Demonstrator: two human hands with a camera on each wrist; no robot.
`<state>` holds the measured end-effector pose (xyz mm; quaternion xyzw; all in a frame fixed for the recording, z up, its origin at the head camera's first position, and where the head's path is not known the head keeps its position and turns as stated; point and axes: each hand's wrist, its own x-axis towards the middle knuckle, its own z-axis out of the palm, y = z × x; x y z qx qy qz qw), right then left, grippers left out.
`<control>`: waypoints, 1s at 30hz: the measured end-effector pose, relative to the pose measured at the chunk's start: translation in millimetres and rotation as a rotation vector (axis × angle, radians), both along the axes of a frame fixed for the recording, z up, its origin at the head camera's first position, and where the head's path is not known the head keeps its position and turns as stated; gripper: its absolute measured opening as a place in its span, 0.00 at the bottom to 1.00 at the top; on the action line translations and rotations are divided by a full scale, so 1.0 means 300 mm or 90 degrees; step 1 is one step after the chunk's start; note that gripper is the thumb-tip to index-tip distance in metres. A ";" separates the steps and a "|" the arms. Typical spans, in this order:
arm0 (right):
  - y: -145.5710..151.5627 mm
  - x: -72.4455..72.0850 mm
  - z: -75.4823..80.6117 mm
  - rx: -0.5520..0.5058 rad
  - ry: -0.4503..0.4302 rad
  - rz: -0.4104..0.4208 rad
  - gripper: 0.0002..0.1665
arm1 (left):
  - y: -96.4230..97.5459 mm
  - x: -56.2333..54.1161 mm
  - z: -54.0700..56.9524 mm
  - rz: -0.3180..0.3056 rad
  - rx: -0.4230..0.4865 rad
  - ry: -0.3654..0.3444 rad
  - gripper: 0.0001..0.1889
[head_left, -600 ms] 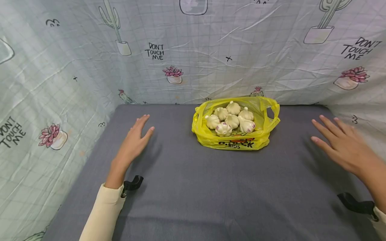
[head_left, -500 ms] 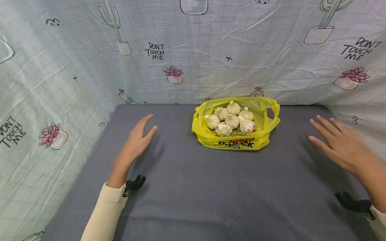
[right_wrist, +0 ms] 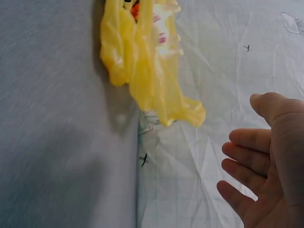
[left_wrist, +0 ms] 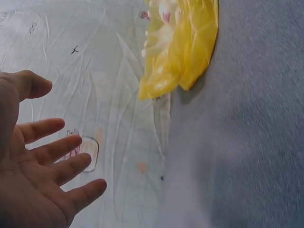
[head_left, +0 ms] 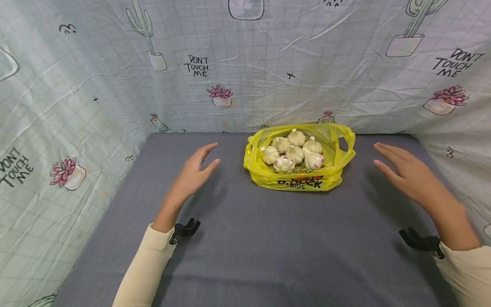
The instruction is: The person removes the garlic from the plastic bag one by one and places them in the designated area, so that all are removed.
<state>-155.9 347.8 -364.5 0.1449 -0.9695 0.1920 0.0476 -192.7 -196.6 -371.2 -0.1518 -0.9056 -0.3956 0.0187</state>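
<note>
A yellow plastic carrier bag [head_left: 264, 181] sits at the back of the table with its mouth spread wide. Several whitish garlic bulbs [head_left: 294, 154] lie inside it, a few marked with purple. My left hand [head_left: 193, 177] hovers to the left of the bag, thumb apart from the fingers, holding nothing. On the other side, my right hand [head_left: 412, 175] is held in the air with its fingers extended toward the bag, also bare. Each wrist view shows spread fingers and a gap between the hand and the yellow plastic [left_wrist: 197, 47].
Dark grey cloth covers the table [head_left: 261, 243]. Behind and at the sides hangs a pale sheet [head_left: 261, 51] printed with cacti and lettering, and it meets the table's back edge just behind the bag. A black strap mount [head_left: 188, 228] juts from the left wrist.
Both hands have moved inward toward the bag, the left one to the right and the right one to the left. The bag and garlic bulbs stay in place.
</note>
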 end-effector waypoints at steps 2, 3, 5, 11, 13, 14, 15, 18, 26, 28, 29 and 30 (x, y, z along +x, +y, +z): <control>-0.016 -0.014 0.004 0.002 0.001 0.000 0.36 | 0.017 -0.005 0.001 -0.007 0.004 0.002 0.31; -0.023 -0.022 0.007 0.002 0.004 0.002 0.36 | 0.025 -0.008 0.001 -0.008 0.008 0.004 0.31; -0.038 -0.038 0.012 0.001 0.014 0.005 0.35 | 0.040 -0.016 0.001 -0.013 0.015 0.007 0.30; -0.074 -0.094 0.024 -0.017 0.051 0.011 0.32 | 0.081 -0.034 0.008 -0.034 0.024 0.022 0.29; -0.082 -0.114 0.028 -0.030 0.071 0.015 0.32 | 0.094 -0.039 0.012 -0.045 0.029 0.024 0.29; -0.085 -0.123 0.029 -0.036 0.079 0.017 0.31 | 0.100 -0.042 0.014 -0.052 0.034 0.025 0.28; -0.088 -0.134 0.031 -0.043 0.087 0.020 0.31 | 0.107 -0.045 0.017 -0.057 0.037 0.024 0.28; -0.094 -0.165 0.036 -0.066 0.103 0.030 0.30 | 0.127 -0.053 0.023 -0.069 0.044 0.021 0.27; -0.090 -0.253 0.041 -0.107 0.023 0.069 0.33 | 0.176 -0.077 0.032 -0.104 0.060 0.006 0.26; -0.089 -0.274 0.035 -0.113 -0.010 0.078 0.34 | 0.185 -0.081 0.034 -0.116 0.070 0.002 0.26; -0.089 -0.283 0.032 -0.118 -0.028 0.082 0.35 | 0.190 -0.083 0.034 -0.119 0.074 0.002 0.26; -0.089 -0.291 0.028 -0.125 -0.044 0.086 0.35 | 0.193 -0.087 0.034 -0.123 0.077 0.001 0.26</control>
